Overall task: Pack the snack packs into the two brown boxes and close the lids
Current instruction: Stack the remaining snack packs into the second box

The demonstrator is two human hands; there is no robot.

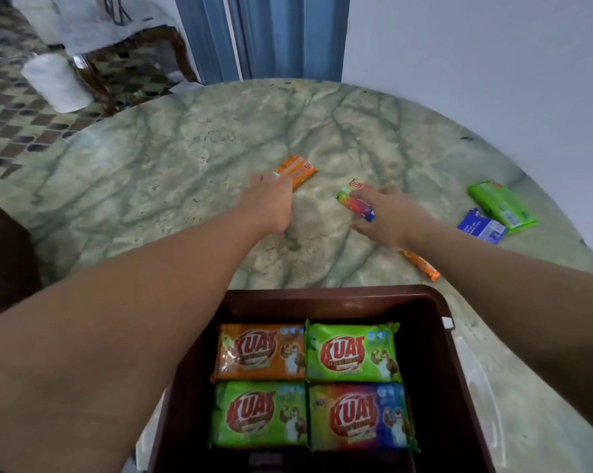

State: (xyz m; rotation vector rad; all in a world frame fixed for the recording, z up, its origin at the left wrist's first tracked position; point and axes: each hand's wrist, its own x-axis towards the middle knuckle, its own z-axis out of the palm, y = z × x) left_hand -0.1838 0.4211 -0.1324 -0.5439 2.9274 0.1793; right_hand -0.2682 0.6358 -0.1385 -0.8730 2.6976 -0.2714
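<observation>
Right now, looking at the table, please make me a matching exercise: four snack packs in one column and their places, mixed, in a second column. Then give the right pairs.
Column one:
1. rainbow pack on the table
2. blue pack
3. orange pack far on the table
4. orange pack in the brown box

Column two:
A. at the left hand's fingertips
B. back left corner of the box
C. under the right hand's fingers
D. beside the green pack, near the table's right edge

Pairs: 1-C, 2-D, 3-A, 4-B
</observation>
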